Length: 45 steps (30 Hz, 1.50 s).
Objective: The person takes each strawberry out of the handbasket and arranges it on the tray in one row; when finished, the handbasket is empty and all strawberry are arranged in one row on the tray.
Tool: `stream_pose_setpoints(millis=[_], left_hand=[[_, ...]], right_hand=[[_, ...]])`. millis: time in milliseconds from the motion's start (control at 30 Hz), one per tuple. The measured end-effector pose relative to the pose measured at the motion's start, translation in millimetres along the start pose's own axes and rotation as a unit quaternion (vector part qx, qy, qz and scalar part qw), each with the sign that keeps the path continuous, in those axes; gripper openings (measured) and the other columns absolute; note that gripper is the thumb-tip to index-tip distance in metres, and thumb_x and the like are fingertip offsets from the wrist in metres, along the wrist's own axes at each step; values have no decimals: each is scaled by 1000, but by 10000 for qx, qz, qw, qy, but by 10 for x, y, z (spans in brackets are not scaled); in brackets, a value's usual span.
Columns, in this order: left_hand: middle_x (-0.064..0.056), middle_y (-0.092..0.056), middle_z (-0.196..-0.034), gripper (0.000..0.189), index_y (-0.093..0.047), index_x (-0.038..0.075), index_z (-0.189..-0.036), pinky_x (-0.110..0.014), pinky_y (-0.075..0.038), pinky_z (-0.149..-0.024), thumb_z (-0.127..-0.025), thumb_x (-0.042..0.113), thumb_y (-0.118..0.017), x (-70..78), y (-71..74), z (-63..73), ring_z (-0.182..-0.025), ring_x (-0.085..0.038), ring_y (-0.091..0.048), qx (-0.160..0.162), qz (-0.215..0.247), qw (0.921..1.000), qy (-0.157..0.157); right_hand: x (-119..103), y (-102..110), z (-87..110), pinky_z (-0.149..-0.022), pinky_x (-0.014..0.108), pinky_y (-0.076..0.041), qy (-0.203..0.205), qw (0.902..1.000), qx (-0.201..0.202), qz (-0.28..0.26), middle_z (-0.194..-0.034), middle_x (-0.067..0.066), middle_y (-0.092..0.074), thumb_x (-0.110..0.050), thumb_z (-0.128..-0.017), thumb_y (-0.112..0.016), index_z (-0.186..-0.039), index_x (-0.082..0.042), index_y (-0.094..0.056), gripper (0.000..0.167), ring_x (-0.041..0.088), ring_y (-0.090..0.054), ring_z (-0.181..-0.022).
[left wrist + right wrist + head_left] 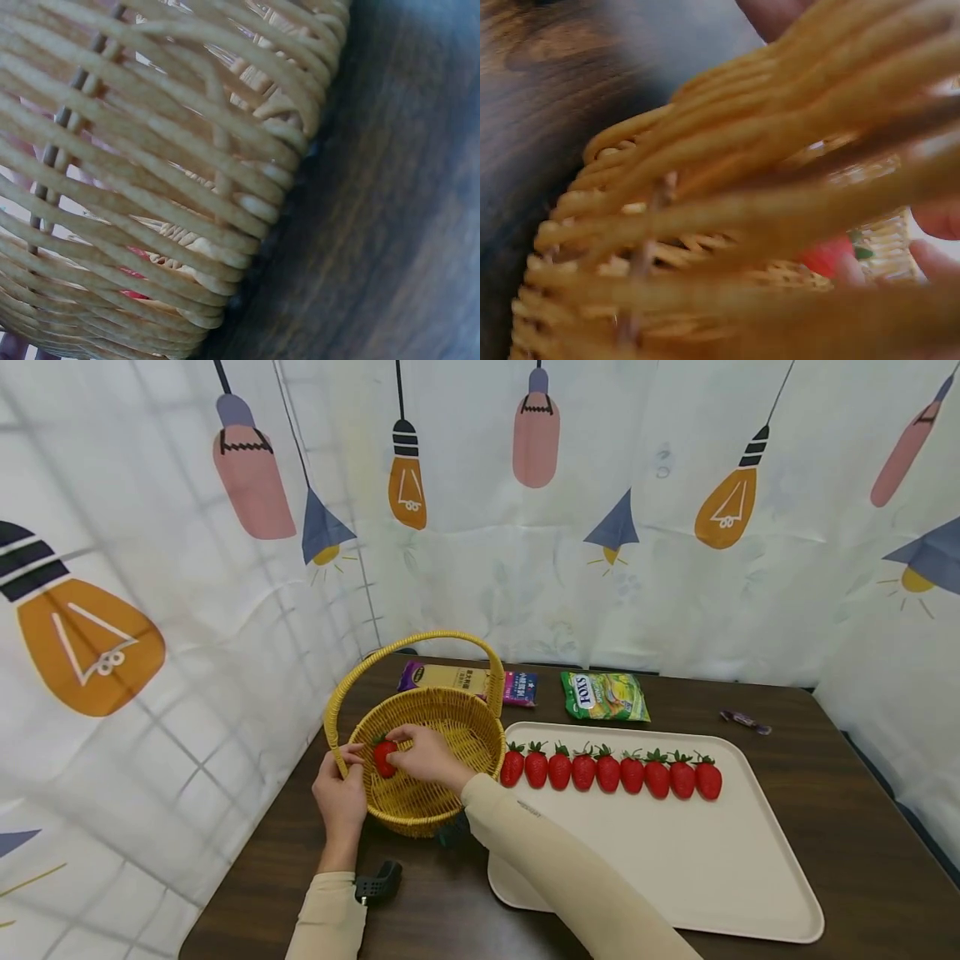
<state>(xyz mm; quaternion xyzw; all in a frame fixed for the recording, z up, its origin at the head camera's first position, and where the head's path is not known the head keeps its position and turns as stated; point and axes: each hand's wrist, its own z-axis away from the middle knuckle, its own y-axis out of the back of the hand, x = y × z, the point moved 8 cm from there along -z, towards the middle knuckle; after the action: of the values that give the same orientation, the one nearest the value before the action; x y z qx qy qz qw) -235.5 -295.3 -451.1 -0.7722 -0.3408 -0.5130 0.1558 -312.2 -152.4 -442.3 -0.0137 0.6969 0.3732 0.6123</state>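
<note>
A yellow wicker basket [408, 795] with a tall arched handle stands at the left of the table. My left hand [341, 792] grips its left side, where the handle meets the rim. Inside the basket my right hand [429, 755] pinches a red strawberry [385, 759] by its side, close to the left wall. In the left wrist view the basket's woven wall [150, 165] fills most of the picture. The right wrist view shows the strawberry [826, 256] and fingertips beyond blurred wicker strands. Right of the basket, several strawberries [607, 772] lie in a row.
The row lies along the back of a cream tray [660, 868]. Behind stand a green candy bag [604, 697] and a purple-and-yellow packet [450, 678]. A small wrapped candy [745, 722] lies at the back right. A patterned curtain [480, 568] closes off the back and sides.
</note>
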Motion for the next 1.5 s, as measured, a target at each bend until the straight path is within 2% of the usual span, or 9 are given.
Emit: stream_pose_setpoints(millis=[167, 300, 433, 567, 700, 800, 967, 1233, 1500], left_hand=[[-9, -70, -106, 11, -61, -2, -82, -21, -35, -60, -86, -10, -54, -16, -10, 10, -88, -10, -58, 4, -143, 9999, 64], [-8, -70, -105, 13, -60, 1, -80, -21, -33, -56, -86, -9, -54, -12, -8, 5, -83, -10, -56, 2, -239, 9997, 39], [-10, -70, -106, 11, -59, -2, -81, -20, -35, -59, -86, -9, -53, 4, -10, -4, -92, -16, -58, -27, -208, 9998, 35], [-9, -70, -106, 9, -60, -3, -84, -21, -36, -60, -86, -8, -53, -13, 1, 3, -93, -18, -58, -21, -201, 9996, 212], [-11, -70, -108, 9, -61, -2, -85, -24, -37, -69, -86, -7, -53, -23, 1, 10, -102, -22, -59, -51, -148, 9994, 312], [-12, -70, -108, 10, -61, -1, -84, -26, -37, -77, -85, -7, -52, -13, -2, 10, -109, -27, -59, -61, -110, 9995, 282], [-11, -70, -106, 11, -61, -1, -81, -24, -38, -80, -84, -8, -53, -2, 0, 0, -110, -28, -59, -32, -80, 9998, 200], [-9, -70, -108, 10, -61, -2, -85, -25, -31, -59, -87, -6, -52, -43, -2, -4, -90, -15, -55, -36, -103, 9994, 318], [-11, -70, -108, 10, -61, -3, -86, -28, -34, -76, -88, -5, -51, -31, 0, 8, -99, -15, -56, -20, -3, 9994, 343]], right_hand=[[56, -126, -63, -66, 25, -45, -116, 9981, -373, 473, -132, 7, -60, -23, -91, -68, -142, -17, -51, 54, 13, -57, -78], [54, -205, -82, -74, 25, -47, -20, 9945, -715, 770, -128, 7, -61, -22, -91, -68, -147, -16, -45, 61, 13, -59, -92], [30, -263, -84, -80, 26, -48, 188, 9907, -1014, 889, -130, 5, -60, -21, -91, -68, -146, -15, -47, 59, 14, -59, -101], [29, -313, -86, -84, 25, -48, 364, 9894, -1183, 765, -131, 3, -60, -19, -90, -69, -141, -14, -53, 54, 14, -59, -108], [37, -336, -80, -87, 25, -48, 383, 9897, -1248, 595, -126, 3, -63, -15, -90, -69, -135, -12, -58, 47, 15, -59, -110], [43, -356, -66, -84, 23, -49, 364, 9887, -1360, 508, -122, 2, -65, -12, -90, -68, -130, -11, -62, 41, 12, -60, -104], [60, -397, -42, -74, 22, -50, 272, 9855, -1650, 300, -119, 0, -66, -9, -89, -67, -127, -10, -64, 38, 8, -61, -89], [35, -401, -33, -79, 20, -49, 475, 9826, -1746, 413, -114, 0, -68, -6, -86, -70, -121, -10, -68, 35, 6, -60, -93], [6, -468, 24, -76, 19, -49, 678, 9717, -2222, 430, -105, -6, -69, -6, -85, -72, -116, -11, -71, 31, 3, -60, -88]])
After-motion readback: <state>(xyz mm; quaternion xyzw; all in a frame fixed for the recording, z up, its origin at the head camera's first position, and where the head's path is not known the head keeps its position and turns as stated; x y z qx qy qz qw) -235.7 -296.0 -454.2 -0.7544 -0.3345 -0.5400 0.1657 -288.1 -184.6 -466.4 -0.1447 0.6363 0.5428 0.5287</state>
